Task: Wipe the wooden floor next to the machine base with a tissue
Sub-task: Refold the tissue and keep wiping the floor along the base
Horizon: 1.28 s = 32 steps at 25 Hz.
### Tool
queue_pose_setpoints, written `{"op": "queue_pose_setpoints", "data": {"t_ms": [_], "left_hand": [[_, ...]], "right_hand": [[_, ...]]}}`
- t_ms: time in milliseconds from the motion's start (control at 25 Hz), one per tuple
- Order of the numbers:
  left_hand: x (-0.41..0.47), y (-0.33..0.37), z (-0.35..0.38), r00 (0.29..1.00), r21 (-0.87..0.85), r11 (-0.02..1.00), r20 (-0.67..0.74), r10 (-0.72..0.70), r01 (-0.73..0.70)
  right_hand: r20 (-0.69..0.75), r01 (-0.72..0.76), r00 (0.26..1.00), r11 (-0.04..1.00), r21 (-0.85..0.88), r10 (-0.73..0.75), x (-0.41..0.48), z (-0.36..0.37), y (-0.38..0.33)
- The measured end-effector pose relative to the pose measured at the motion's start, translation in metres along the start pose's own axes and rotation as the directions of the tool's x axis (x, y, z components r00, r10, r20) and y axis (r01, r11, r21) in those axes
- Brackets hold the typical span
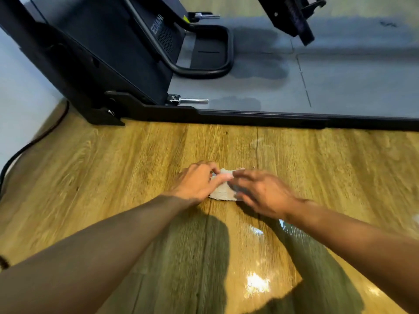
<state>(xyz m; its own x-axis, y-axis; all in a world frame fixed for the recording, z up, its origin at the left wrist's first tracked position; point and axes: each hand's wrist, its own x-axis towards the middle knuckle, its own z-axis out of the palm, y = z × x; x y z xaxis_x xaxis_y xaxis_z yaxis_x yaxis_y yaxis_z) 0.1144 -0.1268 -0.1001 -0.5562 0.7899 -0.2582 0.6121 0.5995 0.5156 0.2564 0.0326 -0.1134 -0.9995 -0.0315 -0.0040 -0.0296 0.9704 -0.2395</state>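
Note:
A crumpled white tissue (223,189) lies flat on the wooden floor (113,168), a short way in front of the black machine base (249,117). My left hand (197,181) rests on the tissue's left side, thumb laid across it and fingers curled at its far edge. My right hand (263,192) is blurred; its spread fingers lie over the tissue's right side. Both hands hide part of the tissue.
The black machine (102,53) stands at the back left on a grey mat (340,82) with dark wet patches. A black cable (25,150) runs along the floor at the left. Glossy wet sheen (256,284) shows on the boards near me.

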Motion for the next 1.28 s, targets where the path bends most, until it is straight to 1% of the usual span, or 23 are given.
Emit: {"op": "queue_pose_setpoints", "data": {"t_ms": [40,120,200,280,360,480,520,560,600,640,720,760,800,840,880,960,1000,1040,1120,1160,1200,1240,1280], "left_hand": [[-0.001,-0.002,0.001,1.000,0.056,0.998,0.016,-0.010,0.009],[0.003,-0.010,0.000,0.993,0.108,0.989,-0.077,-0.089,0.097],[0.010,-0.020,-0.008,0.963,0.058,0.977,-0.187,-0.192,0.206],[0.015,-0.038,-0.023,0.937,-0.001,0.958,-0.208,-0.279,0.285],[0.014,-0.069,-0.046,0.910,-0.030,0.937,-0.229,-0.346,0.349],[-0.005,-0.133,-0.081,0.837,-0.055,0.887,-0.309,-0.452,0.459],[-0.016,-0.154,-0.091,0.810,-0.062,0.866,-0.327,-0.487,0.496],[-0.027,-0.174,-0.099,0.785,-0.055,0.843,-0.335,-0.521,0.535],[-0.039,-0.192,-0.105,0.764,-0.033,0.815,-0.330,-0.555,0.578],[-0.051,-0.207,-0.109,0.748,-0.003,0.786,-0.305,-0.589,0.618],[-0.074,-0.227,-0.112,0.726,0.073,0.731,-0.223,-0.651,0.678],[-0.083,-0.236,-0.113,0.727,0.123,0.719,-0.198,-0.657,0.684],[-0.090,-0.242,-0.114,0.742,0.178,0.720,-0.190,-0.643,0.670],[-0.096,-0.245,-0.114,0.765,0.231,0.729,-0.184,-0.618,0.644],[-0.100,-0.248,-0.115,0.788,0.273,0.740,-0.174,-0.591,0.615],[-0.104,-0.250,-0.118,0.822,0.334,0.754,-0.149,-0.550,0.565],[-0.104,-0.249,-0.119,0.831,0.356,0.756,-0.136,-0.539,0.549],[-0.104,-0.247,-0.118,0.835,0.375,0.754,-0.127,-0.535,0.540],[-0.104,-0.244,-0.118,0.835,0.398,0.741,-0.146,-0.531,0.541],[-0.105,-0.244,-0.120,0.835,0.381,0.747,-0.165,-0.526,0.545],[-0.107,-0.245,-0.122,0.833,0.332,0.765,-0.188,-0.520,0.552],[-0.110,-0.248,-0.125,0.828,0.267,0.784,-0.204,-0.523,0.561],[-0.115,-0.251,-0.126,0.820,0.207,0.797,-0.218,-0.529,0.568]], "right_hand": [[0.058,0.065,0.996,0.998,-0.001,-0.065,-0.005,0.008,-0.004],[0.062,0.086,0.994,0.996,0.001,-0.086,0.003,0.020,-0.002],[0.029,0.040,0.999,0.999,-0.003,-0.040,0.029,0.026,-0.008],[-0.015,0.013,1.000,1.000,0.016,-0.013,0.061,0.036,-0.025],[-0.026,0.029,0.999,0.999,0.035,-0.029,0.094,0.051,-0.055],[0.007,0.121,0.992,0.966,0.230,-0.125,0.137,0.064,-0.104],[0.018,0.193,0.979,0.948,0.254,-0.204,0.156,0.064,-0.113],[0.015,0.279,0.957,0.934,0.223,-0.289,0.180,0.062,-0.117],[0.014,0.307,0.948,0.926,0.219,-0.317,0.208,0.059,-0.118],[0.020,0.256,0.964,0.945,0.205,-0.266,0.238,0.057,-0.116],[-0.023,-0.011,1.000,0.982,0.186,0.016,0.287,0.058,-0.113],[-0.049,-0.155,0.985,0.973,0.173,0.166,0.300,0.064,-0.124],[-0.067,-0.224,0.969,0.963,0.150,0.236,0.301,0.072,-0.142],[-0.066,-0.187,0.979,0.976,0.107,0.195,0.292,0.081,-0.163],[-0.064,-0.071,0.995,0.995,0.067,0.075,0.277,0.088,-0.182],[-0.017,0.185,0.983,0.981,0.059,-0.184,0.270,0.087,-0.184],[0.003,0.199,0.980,0.978,0.067,-0.200,0.284,0.077,-0.179],[-0.011,0.136,0.991,0.988,0.070,-0.136,0.304,0.071,-0.171],[-0.042,-0.088,0.995,0.992,0.095,0.092,0.330,0.065,-0.171],[-0.048,-0.125,0.990,0.987,0.103,0.130,0.324,0.070,-0.182],[-0.044,-0.093,0.994,0.987,0.134,0.100,0.303,0.079,-0.199],[-0.005,0.006,1.000,0.981,0.195,-0.006,0.272,0.092,-0.217],[0.040,0.177,0.980,0.951,0.255,-0.194,0.237,0.103,-0.232]]}}
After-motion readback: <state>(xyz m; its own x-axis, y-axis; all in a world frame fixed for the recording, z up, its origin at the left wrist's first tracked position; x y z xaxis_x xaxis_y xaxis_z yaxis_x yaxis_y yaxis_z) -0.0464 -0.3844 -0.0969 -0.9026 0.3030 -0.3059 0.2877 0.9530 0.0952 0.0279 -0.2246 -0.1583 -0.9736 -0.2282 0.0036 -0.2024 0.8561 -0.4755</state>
